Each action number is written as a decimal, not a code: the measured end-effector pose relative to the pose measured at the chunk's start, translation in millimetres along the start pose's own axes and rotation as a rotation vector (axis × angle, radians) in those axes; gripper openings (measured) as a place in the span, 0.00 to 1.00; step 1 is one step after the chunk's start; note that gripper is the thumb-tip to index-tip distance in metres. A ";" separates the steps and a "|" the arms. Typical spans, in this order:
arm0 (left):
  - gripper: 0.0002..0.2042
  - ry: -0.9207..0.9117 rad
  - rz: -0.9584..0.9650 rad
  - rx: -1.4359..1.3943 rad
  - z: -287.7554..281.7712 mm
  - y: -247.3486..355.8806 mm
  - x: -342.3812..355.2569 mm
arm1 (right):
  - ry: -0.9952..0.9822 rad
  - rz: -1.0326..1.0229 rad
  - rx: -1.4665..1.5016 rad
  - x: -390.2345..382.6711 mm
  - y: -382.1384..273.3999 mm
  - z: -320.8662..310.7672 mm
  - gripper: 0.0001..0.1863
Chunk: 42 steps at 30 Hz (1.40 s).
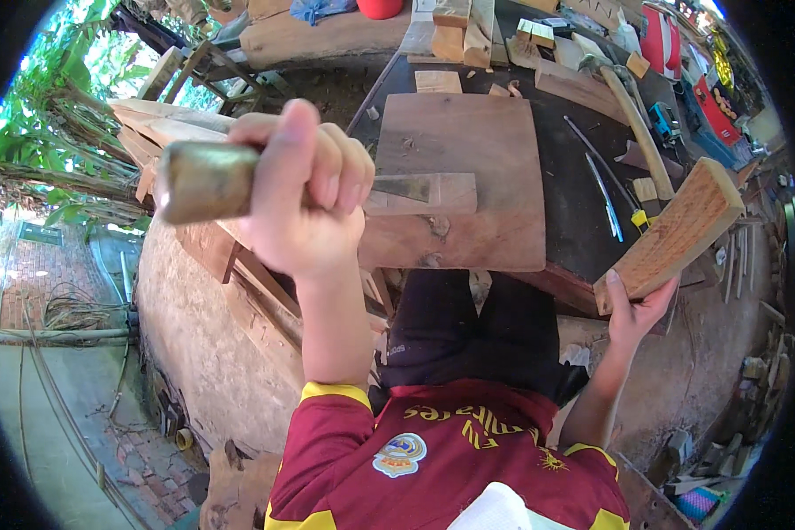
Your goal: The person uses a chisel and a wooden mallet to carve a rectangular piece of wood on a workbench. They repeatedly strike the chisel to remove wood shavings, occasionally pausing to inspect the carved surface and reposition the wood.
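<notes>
My left hand (309, 190) is raised close to the camera, its fingers wrapped around a thick, brass-coloured cylindrical piece (208, 183). Its kind cannot be made out, since the fist hides the rest and the near end is blurred. My right hand (636, 314) grips the lower end of a wooden block (676, 231), which tilts up to the right beside the table edge. Between the hands lies a flat brown wooden board (495, 141). On the board rests a pale strip of wood (455, 193) with a dark wedge-shaped patch, partly hidden behind my left fist.
On the dark tabletop (565, 190) to the right lie a blue pen (603, 196), a thin dark rod (592, 148) and a long-handled wooden tool (636, 124). Wood offcuts (539, 34) crowd the far side. Wooden beams (265, 291) stand left of the table.
</notes>
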<state>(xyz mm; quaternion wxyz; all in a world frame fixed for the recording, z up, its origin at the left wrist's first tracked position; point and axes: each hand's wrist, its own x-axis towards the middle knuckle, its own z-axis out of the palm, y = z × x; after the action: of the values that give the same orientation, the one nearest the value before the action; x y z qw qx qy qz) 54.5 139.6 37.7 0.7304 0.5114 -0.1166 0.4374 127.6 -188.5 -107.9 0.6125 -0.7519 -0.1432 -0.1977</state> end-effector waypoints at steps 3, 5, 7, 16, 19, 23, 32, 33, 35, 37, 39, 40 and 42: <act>0.11 0.175 -0.095 0.042 5.1 -17.0 1.4 | 0.015 0.004 -0.028 -2.4 6.1 -2.5 0.44; 0.10 0.220 -0.130 0.064 7.4 -24.9 2.0 | 0.016 -0.005 -0.014 -2.9 6.0 -1.9 0.44; 0.11 0.250 -0.133 0.113 8.4 -32.1 1.8 | 0.016 -0.017 -0.012 -3.6 6.9 -2.2 0.44; 0.10 0.383 -0.145 0.049 10.7 -38.6 5.1 | 0.012 -0.030 0.002 -3.1 7.3 -1.9 0.43; 0.09 0.412 -0.138 0.013 10.5 -37.5 5.6 | -0.004 -0.020 0.019 -2.9 7.0 -2.5 0.43; 0.09 0.388 -0.128 -0.016 2.9 -41.1 7.0 | 0.004 0.000 0.037 -3.0 6.7 -1.5 0.43; 0.09 0.411 -0.173 -0.039 -3.3 -40.5 8.5 | 0.001 -0.032 0.021 -3.2 7.6 -2.3 0.42; 0.09 0.418 -0.172 -0.042 -3.3 -40.7 8.7 | 0.002 -0.050 0.008 -3.1 8.6 -2.3 0.42; 0.09 0.431 -0.169 -0.049 -2.7 -40.8 9.5 | 0.020 -0.010 0.027 -3.1 5.5 -0.3 0.42; 0.09 0.449 -0.161 -0.031 -1.1 -41.8 9.5 | 0.027 0.009 0.035 -3.7 5.1 0.0 0.42; 0.10 0.449 -0.171 0.023 1.2 -41.4 9.7 | 0.022 0.005 0.034 -3.6 7.5 -1.4 0.42; 0.11 0.439 -0.188 0.068 2.4 -40.9 10.1 | 0.026 0.013 0.039 -3.9 6.8 -0.9 0.42; 0.12 0.426 -0.204 0.112 3.9 -40.9 10.1 | 0.036 0.026 0.046 -3.6 4.3 0.0 0.43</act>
<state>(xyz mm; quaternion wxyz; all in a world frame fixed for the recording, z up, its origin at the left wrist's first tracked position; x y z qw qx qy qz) 92.6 137.8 19.3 0.7494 0.4564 0.1167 0.4653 126.4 -189.4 -113.3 0.6347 -0.7356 -0.1268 -0.1999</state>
